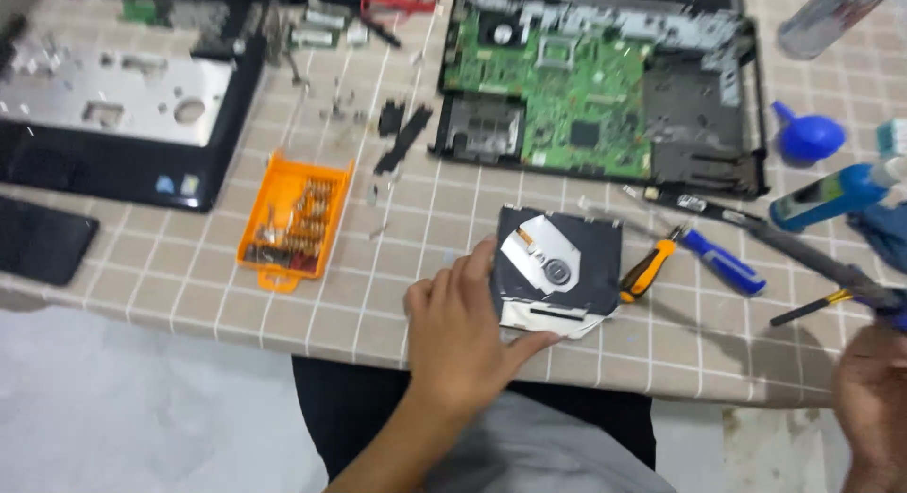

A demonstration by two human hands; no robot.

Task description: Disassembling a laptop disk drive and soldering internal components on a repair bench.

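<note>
One hand (463,328) on the optical drive (557,271), fingers spread.

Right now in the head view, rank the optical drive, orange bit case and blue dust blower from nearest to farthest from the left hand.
1. Optical drive: touching the left hand, just right of it.
2. Orange bit case: up and left.
3. Blue dust blower: far upper right.
</note>
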